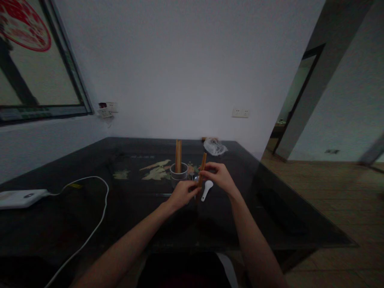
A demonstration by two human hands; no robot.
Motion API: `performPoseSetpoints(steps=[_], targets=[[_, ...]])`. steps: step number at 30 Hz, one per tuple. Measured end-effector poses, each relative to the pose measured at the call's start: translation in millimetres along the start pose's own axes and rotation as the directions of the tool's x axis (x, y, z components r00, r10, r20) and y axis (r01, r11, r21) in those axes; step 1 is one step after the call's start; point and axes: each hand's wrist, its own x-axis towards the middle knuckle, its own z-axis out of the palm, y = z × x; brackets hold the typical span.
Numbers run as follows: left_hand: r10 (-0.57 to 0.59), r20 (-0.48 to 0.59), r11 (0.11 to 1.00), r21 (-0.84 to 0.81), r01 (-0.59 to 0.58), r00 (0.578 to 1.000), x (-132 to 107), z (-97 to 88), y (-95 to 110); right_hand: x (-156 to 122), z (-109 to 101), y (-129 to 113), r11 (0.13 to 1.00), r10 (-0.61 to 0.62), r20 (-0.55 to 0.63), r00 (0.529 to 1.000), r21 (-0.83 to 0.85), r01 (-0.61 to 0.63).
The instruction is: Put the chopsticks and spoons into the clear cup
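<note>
Over dark tabletop (90,224): both hands pinching chopsticks (202,170), left (183,194) low, right (217,176) mid-shaft, beside cup (179,173). Risk: tip knocking cup or spoon (207,189); loose pinch, sticks dropping.

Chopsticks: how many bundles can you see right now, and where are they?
2. One bundle stands upright in the cup. The other is tilted, held by both the left hand and right hand beside the cup. Sticks per bundle cannot be told.

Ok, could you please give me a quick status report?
Both hands, left hand and right hand, gripping chopsticks. Cup behind holds more. White spoon lies beside.
</note>
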Motion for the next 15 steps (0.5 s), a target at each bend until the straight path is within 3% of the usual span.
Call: performPoseSetpoints(steps=[10, 15], targets=[[0.031, 0.017, 0.974, 0.223, -0.034, 0.999, 0, -4.6, 2, 0, -1, -2, 0.997, -0.016, -0.035, 0.999, -0.07, 0.014], [0.127, -0.154, 0.96, 0.266, -0.082, 0.98, 0, -35.9, 8, 1, -3, 1, 0.994, -0.017, -0.047, 0.999, -0.105, 0.012]])
